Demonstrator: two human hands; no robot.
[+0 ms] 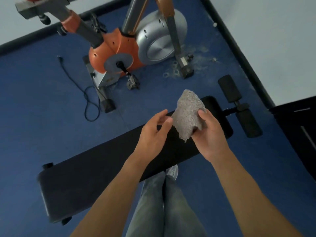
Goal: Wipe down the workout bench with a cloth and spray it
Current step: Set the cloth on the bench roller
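Cloth (188,115) pinched in right hand (209,134) above bench (95,170).

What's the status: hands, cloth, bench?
Right hand grips cloth; left hand open beside it. Cloth held above bench, not touching. No spray bottle visible.
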